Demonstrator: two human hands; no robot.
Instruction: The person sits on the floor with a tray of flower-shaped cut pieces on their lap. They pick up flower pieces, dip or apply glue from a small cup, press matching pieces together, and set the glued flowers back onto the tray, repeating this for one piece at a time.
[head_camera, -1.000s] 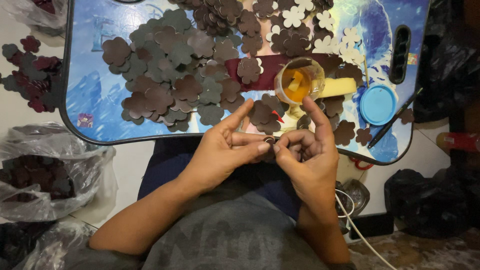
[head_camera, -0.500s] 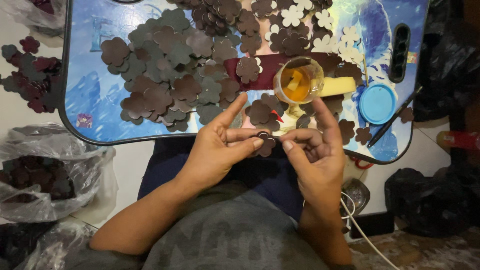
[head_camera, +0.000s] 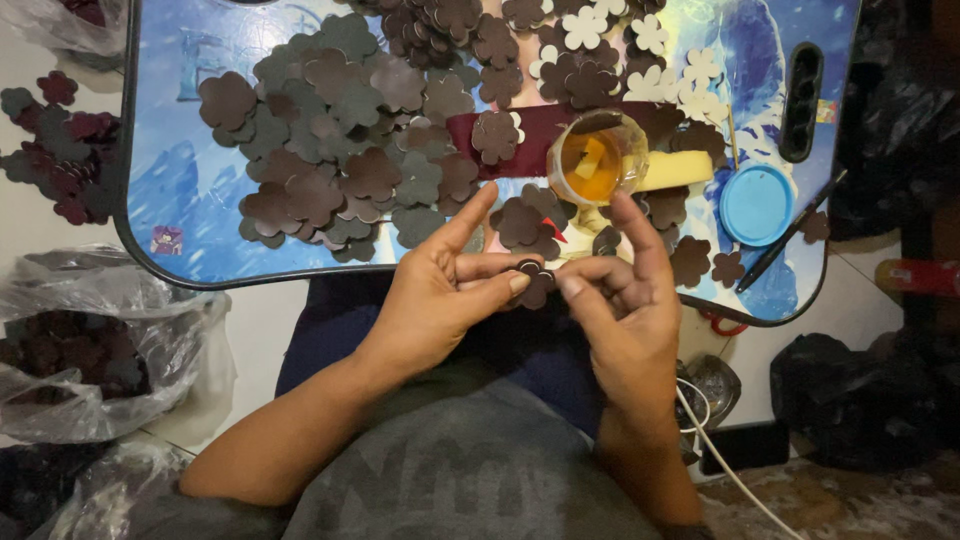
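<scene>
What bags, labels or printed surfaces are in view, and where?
Clear plastic bag: left of the lap tray, crumpled, holding dark flower cutouts.
Second clear bag: top left corner, partly cut off.
Black bag: lower right on the floor, bunched.
Lap tray: centre top, rounded, black rim, blue printed picture.
Small sticker: tray's lower left, square, purple.
Red label: right edge, narrow strip.
No screens.

Matt leathery flower cutouts (head_camera: 340, 190) lie on a glossy printed tray (head_camera: 190, 170) beside crinkled plastic bags (head_camera: 90, 350).
</scene>
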